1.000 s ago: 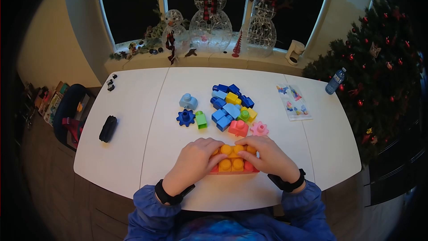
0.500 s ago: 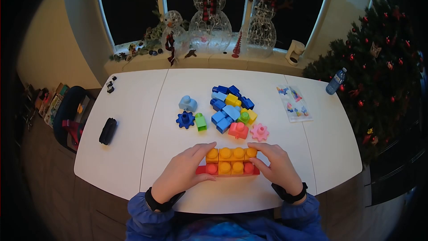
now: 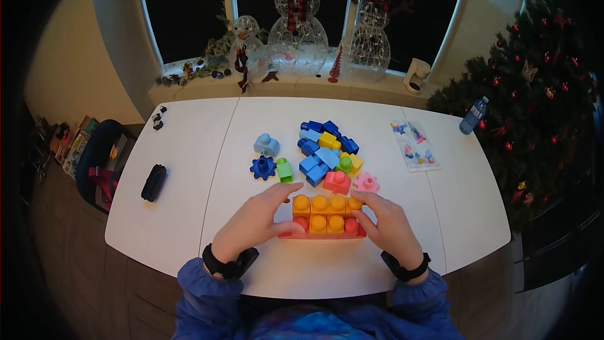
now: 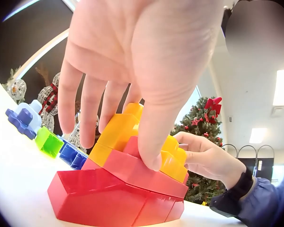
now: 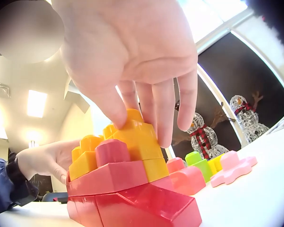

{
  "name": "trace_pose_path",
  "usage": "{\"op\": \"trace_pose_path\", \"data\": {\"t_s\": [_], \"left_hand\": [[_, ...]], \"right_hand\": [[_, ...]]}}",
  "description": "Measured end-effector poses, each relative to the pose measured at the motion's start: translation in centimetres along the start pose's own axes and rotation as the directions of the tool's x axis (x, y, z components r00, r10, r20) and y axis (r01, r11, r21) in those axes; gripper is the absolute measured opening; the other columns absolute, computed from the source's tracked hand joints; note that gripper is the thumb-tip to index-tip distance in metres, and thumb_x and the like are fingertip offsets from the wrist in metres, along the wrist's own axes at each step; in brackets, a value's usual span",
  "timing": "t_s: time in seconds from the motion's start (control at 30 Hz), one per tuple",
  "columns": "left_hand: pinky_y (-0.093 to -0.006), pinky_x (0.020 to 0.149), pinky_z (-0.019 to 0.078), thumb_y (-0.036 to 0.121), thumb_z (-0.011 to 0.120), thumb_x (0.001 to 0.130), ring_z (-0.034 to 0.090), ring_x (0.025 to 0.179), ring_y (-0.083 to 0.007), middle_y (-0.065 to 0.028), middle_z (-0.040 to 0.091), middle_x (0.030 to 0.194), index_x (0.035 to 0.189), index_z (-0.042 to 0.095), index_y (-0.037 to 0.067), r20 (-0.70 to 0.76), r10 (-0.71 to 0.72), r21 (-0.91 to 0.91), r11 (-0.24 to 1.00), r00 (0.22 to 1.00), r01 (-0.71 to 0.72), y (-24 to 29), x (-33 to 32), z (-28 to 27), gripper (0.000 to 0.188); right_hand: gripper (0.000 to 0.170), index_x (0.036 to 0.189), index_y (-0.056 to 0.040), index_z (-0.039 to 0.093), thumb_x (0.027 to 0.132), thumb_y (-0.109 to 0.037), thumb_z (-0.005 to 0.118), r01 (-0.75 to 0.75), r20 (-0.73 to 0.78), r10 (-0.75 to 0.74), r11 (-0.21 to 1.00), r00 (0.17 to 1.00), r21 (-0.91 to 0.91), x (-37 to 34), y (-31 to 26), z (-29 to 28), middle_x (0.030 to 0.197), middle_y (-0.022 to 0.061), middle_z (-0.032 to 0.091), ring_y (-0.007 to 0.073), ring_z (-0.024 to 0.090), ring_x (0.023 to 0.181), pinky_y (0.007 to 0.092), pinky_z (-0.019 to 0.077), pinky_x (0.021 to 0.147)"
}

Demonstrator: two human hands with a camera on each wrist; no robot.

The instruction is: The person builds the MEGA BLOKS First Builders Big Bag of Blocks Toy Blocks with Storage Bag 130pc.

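Note:
A stepped structure of toy building blocks (image 3: 326, 237) stands near the table's front edge. Its base is red (image 4: 99, 196), a pink layer (image 4: 154, 178) lies above, and yellow blocks (image 3: 319, 203) top it. My left hand (image 3: 246, 223) is at the left end, fingers straight and spread behind, thumb against the pink layer. At the right end my right hand (image 3: 395, 234) pinches the end yellow block (image 5: 139, 139) between thumb and fingers. Just beyond the structure are a pink block (image 3: 336, 182) and a pink gear-shaped piece (image 3: 367, 183).
Blue, yellow and green blocks lie piled mid-table, including a light-blue block (image 3: 327, 157). Left of them are a dark blue gear piece (image 3: 263, 167) and a green block (image 3: 284, 170). A black case (image 3: 154, 182), a picture sheet (image 3: 415, 145) and a water bottle (image 3: 474, 116) are farther out.
Both hands came off the middle of the yellow blocks and spread toward the two ends. Since half a second ago the structure has shifted slightly away from the front edge, with both hands moving forward.

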State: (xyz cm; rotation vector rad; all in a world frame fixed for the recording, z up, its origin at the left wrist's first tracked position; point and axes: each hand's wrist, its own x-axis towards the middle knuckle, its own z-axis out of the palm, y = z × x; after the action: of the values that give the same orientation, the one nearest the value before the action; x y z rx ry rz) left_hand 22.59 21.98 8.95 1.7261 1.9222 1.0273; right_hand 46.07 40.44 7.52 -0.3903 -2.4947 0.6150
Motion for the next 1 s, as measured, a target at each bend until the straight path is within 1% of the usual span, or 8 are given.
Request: {"op": "trace_pose_path", "data": {"t_s": [0.1, 0.2, 0.3, 0.4, 0.6, 0.7, 0.8, 1.0], "left_hand": [[-0.0403, 0.095, 0.0552, 0.012, 0.079, 0.089, 0.065, 0.109, -0.0364, -0.0151, 0.065, 0.129, 0.14, 0.058, 0.009, -0.159, 0.01, 0.103, 0.995, 0.987, 0.006, -3.6, 3.0, -2.1, 0.056], [-0.0457, 0.094, 0.0539, 0.006, 0.075, 0.088, 0.065, 0.112, -0.0387, -0.0175, 0.067, 0.125, 0.131, 0.062, 0.004, -0.257, 0.159, 0.324, 0.943, 0.953, -0.07, -8.1, 6.6, -3.9, 0.044], [-0.0442, 0.099, 0.0526, 0.004, 0.073, 0.09, 0.063, 0.116, -0.0394, -0.0172, 0.067, 0.129, 0.133, 0.062, 0.007, -0.251, 0.122, 0.425, 0.905, 0.96, -0.004, -13.7, 9.2, -4.1, 0.045], [-0.0453, 0.097, 0.0529, 0.004, 0.073, 0.089, 0.065, 0.113, -0.0396, -0.018, 0.069, 0.124, 0.128, 0.065, 0.006, -0.209, 0.052, 0.437, 0.898, 0.976, 0.046, -15.5, 10.3, -4.2, 0.04], [-0.0446, 0.09, 0.0542, 0.008, 0.073, 0.09, 0.069, 0.101, -0.0383, -0.0175, 0.073, 0.106, 0.115, 0.068, 0.004, -0.127, -0.079, 0.449, 0.884, 0.989, 0.128, -13.7, 10.4, -5.3, 0.026], [-0.0414, 0.086, 0.0552, 0.009, 0.073, 0.09, 0.069, 0.098, -0.0351, -0.0161, 0.072, 0.105, 0.114, 0.068, 0.003, -0.21, -0.004, 0.433, 0.896, 0.978, 0.097, -11.6, 9.2, -6.0, 0.025], [-0.0375, 0.083, 0.0556, 0.009, 0.073, 0.092, 0.069, 0.095, -0.0316, -0.014, 0.071, 0.105, 0.115, 0.067, 0.002, -0.286, 0.114, 0.351, 0.936, 0.951, -0.007, -6.5, 6.7, -6.5, 0.025], [-0.0359, 0.082, 0.0556, 0.006, 0.076, 0.091, 0.069, 0.094, -0.0293, -0.0142, 0.07, 0.108, 0.123, 0.068, 0.002, -0.253, 0.216, 0.187, 0.967, 0.943, -0.172, 1.7, 0.7, -4.8, 0.033]], "right_hand": [[0.038, 0.132, -0.008, 0.064, 0.095, -0.014, 0.072, -0.015, 0.001, 0.015, 1.0, 1.0, 0.015, -0.1, 0.1, 0.2, 0.12, 0.0136, 0.073, 0.036, 0.071, 0.096, 0.0445, 0.0577, 0.082], [0.037, 0.131, -0.0081, 0.064, 0.095, -0.015, 0.071, -0.025, -0.001, 0.025, 1.0, 1.0, 0.019, 0.0, 0.2, 0.3, 0.121, 0.0136, 0.073, 0.0359, 0.071, 0.099, 0.0441, 0.058, 0.084], [0.036, 0.13, -0.0081, 0.065, 0.096, -0.015, 0.071, -0.026, -0.014, 0.027, 1.0, 1.0, 0.016, -0.1, 0.3, 0.6, 0.122, 0.0136, 0.072, 0.0356, 0.072, 0.102, 0.0435, 0.0583, 0.087], [0.036, 0.13, -0.0082, 0.066, 0.096, -0.016, 0.072, -0.033, -0.014, 0.033, 0.999, 0.999, 0.024, 0.0, 0.3, 0.5, 0.123, 0.0135, 0.072, 0.0354, 0.071, 0.105, 0.043, 0.0585, 0.088], [0.036, 0.13, -0.0081, 0.066, 0.095, -0.016, 0.073, -0.019, -0.011, 0.019, 0.999, 1.0, 0.041, 0.1, 0.4, 0.5, 0.122, 0.0133, 0.073, 0.035, 0.072, 0.105, 0.0428, 0.0589, 0.088], [0.036, 0.129, -0.008, 0.066, 0.095, -0.016, 0.073, -0.017, -0.014, 0.018, 0.999, 1.0, 0.04, 0.1, 0.4, 0.5, 0.122, 0.0133, 0.073, 0.0351, 0.072, 0.106, 0.0427, 0.0589, 0.088], [0.036, 0.129, -0.0078, 0.066, 0.095, -0.015, 0.073, -0.021, -0.013, 0.021, 0.999, 1.0, 0.048, 0.1, 0.5, 0.6, 0.122, 0.0133, 0.073, 0.0351, 0.071, 0.106, 0.0426, 0.0588, 0.088], [0.036, 0.13, -0.0076, 0.065, 0.095, -0.015, 0.073, -0.011, -0.014, 0.012, 0.998, 1.0, 0.054, 0.1, 0.5, 0.5, 0.123, 0.0133, 0.072, 0.0356, 0.071, 0.105, 0.0429, 0.0586, 0.088]]}}
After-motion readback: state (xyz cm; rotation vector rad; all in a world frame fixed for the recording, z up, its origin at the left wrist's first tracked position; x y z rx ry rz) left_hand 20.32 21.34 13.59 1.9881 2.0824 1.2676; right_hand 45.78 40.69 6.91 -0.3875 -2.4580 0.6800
